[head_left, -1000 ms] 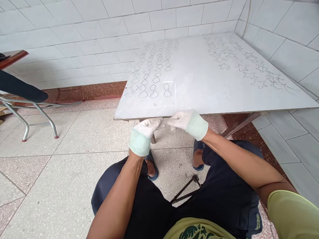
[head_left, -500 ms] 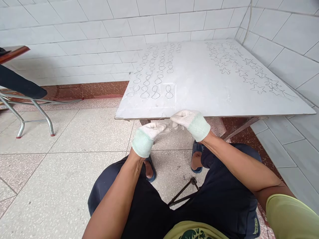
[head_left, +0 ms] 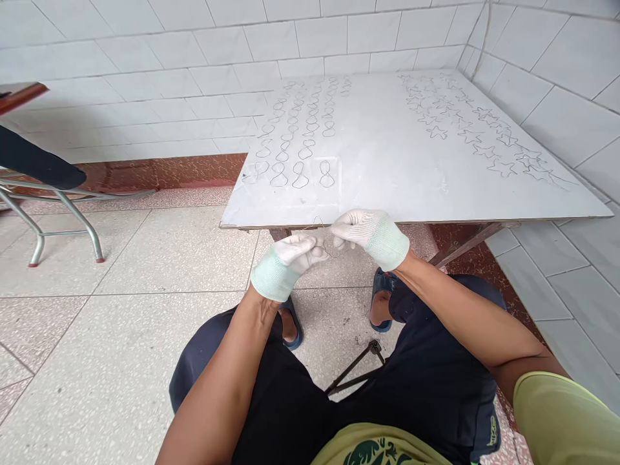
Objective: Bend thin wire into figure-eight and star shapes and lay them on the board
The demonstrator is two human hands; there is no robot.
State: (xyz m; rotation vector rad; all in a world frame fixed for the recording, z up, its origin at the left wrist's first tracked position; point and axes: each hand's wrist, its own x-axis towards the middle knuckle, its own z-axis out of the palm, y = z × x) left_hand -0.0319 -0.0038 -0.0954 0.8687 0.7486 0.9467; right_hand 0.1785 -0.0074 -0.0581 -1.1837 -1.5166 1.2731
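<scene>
Both hands wear white knit gloves with pale green cuffs and meet just in front of the table's near edge. A thin bent wire runs between them, its curve rising above the fingers and another bend showing below. My left hand is closed, pinching the wire with its fingertips. My right hand is also closed in a pinch on the wire, a little higher and to the right. Much of the wire's shape is hidden by the fingers. Beyond lie figure-eight wire shapes in rows on the table's left part.
The white tabletop stands against the tiled wall. Star-shaped wire pieces lie along its right side. At far left are a folding stool with metal legs and another person's dark-clothed leg. A dark metal frame stands between my knees.
My hands have drawn slightly apart, the left moving a little left. More of the wire shows between them, and its loop looks turned. The view has shifted slightly.
</scene>
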